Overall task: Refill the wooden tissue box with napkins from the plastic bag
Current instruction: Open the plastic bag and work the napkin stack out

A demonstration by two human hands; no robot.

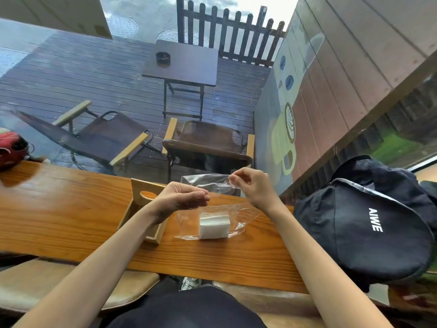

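Head view: at far left a red helmet sits on the wooden counter. The open wooden tissue box lies under the left hand, which hovers palm-up, fingers loosely extended, holding nothing. Just right, a white napkin stack rests inside the clear plastic bag. The raised right hand pinches the bag's upper edge. A black backpack sits at far right.
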